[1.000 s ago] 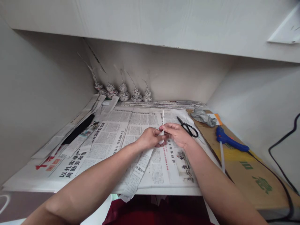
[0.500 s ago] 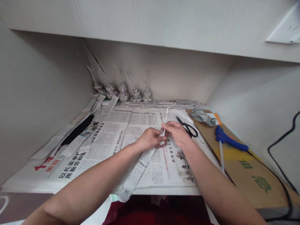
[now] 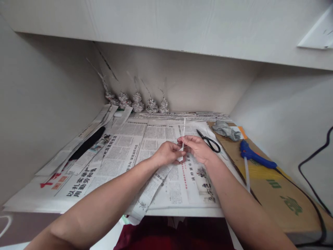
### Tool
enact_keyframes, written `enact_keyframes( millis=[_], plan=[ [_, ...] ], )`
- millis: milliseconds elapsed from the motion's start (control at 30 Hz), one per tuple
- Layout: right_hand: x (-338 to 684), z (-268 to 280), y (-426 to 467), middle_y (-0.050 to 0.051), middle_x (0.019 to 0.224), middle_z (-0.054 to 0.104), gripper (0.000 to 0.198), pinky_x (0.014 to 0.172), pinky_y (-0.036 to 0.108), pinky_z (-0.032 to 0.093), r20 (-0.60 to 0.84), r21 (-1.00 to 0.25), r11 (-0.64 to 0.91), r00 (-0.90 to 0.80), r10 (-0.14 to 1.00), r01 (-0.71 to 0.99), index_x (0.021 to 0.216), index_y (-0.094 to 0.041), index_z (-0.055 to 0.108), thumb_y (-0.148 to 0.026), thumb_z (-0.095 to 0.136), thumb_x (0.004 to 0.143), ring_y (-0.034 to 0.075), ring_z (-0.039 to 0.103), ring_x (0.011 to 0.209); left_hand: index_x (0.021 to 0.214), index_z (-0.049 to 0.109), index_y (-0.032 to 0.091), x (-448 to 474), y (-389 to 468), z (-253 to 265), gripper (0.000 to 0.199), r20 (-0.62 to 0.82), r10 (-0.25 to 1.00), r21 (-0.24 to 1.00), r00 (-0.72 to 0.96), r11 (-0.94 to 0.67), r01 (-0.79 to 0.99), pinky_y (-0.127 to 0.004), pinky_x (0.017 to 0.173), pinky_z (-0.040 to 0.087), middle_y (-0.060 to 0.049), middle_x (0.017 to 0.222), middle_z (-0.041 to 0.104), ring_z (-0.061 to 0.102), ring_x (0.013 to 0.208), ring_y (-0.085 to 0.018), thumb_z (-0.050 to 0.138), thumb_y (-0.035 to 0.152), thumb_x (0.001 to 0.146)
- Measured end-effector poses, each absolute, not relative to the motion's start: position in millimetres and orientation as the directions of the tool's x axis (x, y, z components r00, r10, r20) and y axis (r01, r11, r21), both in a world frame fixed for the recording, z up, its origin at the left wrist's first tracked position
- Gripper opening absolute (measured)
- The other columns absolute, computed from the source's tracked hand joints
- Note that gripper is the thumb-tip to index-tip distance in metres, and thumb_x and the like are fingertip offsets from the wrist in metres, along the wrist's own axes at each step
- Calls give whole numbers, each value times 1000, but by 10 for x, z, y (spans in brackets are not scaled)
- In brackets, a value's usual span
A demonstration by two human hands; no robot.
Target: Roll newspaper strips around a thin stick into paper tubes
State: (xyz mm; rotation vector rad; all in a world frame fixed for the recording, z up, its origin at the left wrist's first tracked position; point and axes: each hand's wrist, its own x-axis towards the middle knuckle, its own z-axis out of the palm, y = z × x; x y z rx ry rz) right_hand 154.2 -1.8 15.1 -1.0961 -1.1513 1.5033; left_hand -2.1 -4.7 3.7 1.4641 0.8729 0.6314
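Newspaper strip (image 3: 154, 186): rolled tip slightly higher, ctr frame; L hand (image 3: 166, 153) & R hand (image 3: 198, 148) pinching it, fingers nearly together.

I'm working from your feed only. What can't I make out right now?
In the head view:
Lower end of the thin white stick: hidden by the left hand and right hand.
Upper end of the newsprint strip: hidden by the left hand.
Small print on the newspaper sheet: too small and blurred to read.
White wall plate: cut off by the right picture edge.
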Motion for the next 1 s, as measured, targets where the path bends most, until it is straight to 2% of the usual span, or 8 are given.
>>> enact_keyframes(
  millis=[67,167,233,367,533,700,867,1000],
  plan=[
    [1549,148,-20,2,72,64,29,49,24,42,-117,-979,-149,-220,969,-137,71,-16,64,-40,77,62,11,53,54,72,67,9,-22,-52,44,33,-114,822,991,557,56,120,-25,60,54,-10,76,69,66,70,-18,66,42,69],
    [1557,131,-6,1,65,62,31,47,23,40,-91,-978,-108,-100,991,-176,60,-16,56,-38,78,60,10,52,52,73,68,9,-21,-54,49,34,-111,803,992,585,58,108,-26,61,55,-10,77,69,66,70,-18,65,43,70],
    [1565,132,-1,1,66,62,31,48,23,41,-79,-979,-90,-67,995,-185,60,-16,55,-39,77,62,10,54,54,73,68,10,-21,-51,48,34,-108,799,993,592,57,104,-27,61,55,-9,76,69,66,69,-17,65,44,70],
    [1586,160,-11,3,75,64,27,53,25,45,-85,-981,-121,-224,971,-153,71,-16,62,-39,75,65,12,57,59,70,67,10,-21,-47,46,34,-97,818,994,567,53,94,-27,60,55,-8,74,69,65,67,-17,65,44,69],
    [1578,159,-18,0,64,61,30,49,23,43,-85,-980,-101,-98,992,-172,60,-16,55,-37,77,63,9,53,53,72,67,10,-16,-56,57,33,-108,797,993,594,57,105,-26,60,54,-8,73,68,64,66,-16,64,43,70],
    [1576,169,-24,3,75,65,28,53,26,46,-126,-973,-165,-231,965,-161,76,-17,66,-40,75,65,12,56,59,72,67,9,-21,-61,59,35,-109,805,994,583,70,90,-27,62,55,-8,74,68,64,69,-17,64,44,70],
    [1587,158,0,-1,63,61,29,54,24,43,-89,-976,-97,-49,995,-195,58,-17,57,-37,79,60,11,56,60,75,68,9,-14,-72,78,35,-134,781,990,610,72,125,-27,63,55,-9,75,68,64,69,-16,63,43,72],
    [1601,158,-10,1,70,64,27,55,26,45,-96,-982,-127,-204,974,-143,64,-18,60,-39,76,64,13,57,62,74,67,9,-14,-69,87,33,-130,799,991,587,83,106,-28,62,55,-9,75,67,63,68,-16,63,42,72]
  ],
)
